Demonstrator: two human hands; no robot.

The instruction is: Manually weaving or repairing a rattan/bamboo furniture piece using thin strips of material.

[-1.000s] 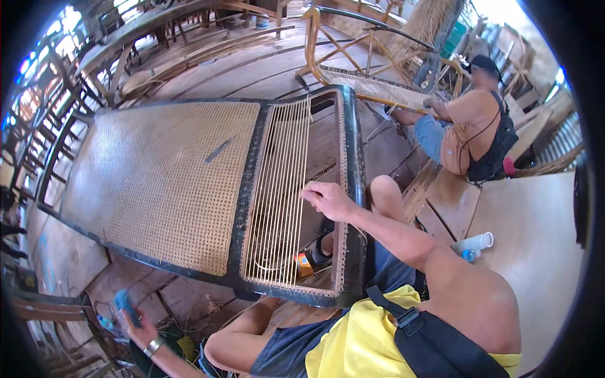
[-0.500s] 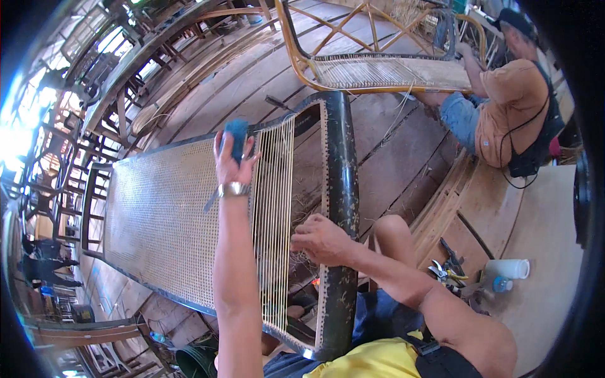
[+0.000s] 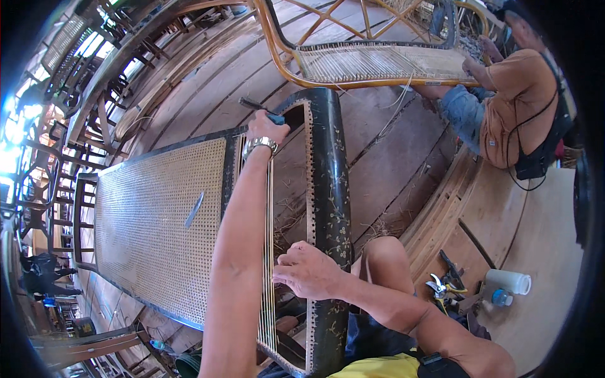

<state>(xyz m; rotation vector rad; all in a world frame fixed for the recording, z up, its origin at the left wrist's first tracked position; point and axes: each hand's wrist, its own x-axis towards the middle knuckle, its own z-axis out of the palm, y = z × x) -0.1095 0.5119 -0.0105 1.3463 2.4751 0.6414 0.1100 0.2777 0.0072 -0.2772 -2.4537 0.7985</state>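
A long dark wooden seat frame (image 3: 328,183) lies across in front of me, its left part filled with woven cane (image 3: 157,208). Light cane strands (image 3: 270,233) run across the opening beside its flowered right-hand rail. At the far edge, my left hand (image 3: 263,130) is closed around a blue block-like thing (image 3: 275,118), mostly hidden by the fingers. A dark stick-like tool (image 3: 252,103) juts out just beyond that hand. My right hand (image 3: 307,271) is pinched at the rightmost strand, over the near half of the opening. A thin grey blade-like strip (image 3: 194,210) rests on the weave.
At the far right a seated co-worker (image 3: 517,107) handles a yellow-brown frame (image 3: 378,82) with strands on it. Pruning shears (image 3: 438,288), a white cylinder (image 3: 509,281) and a blue-capped bottle (image 3: 501,297) lie to my right. Stacked dark furniture frames (image 3: 44,170) stand at the left.
My left hand has moved right and farther away, turning and closing around the blue thing. My right hand has shifted slightly left and nearer. My view has shifted a little.
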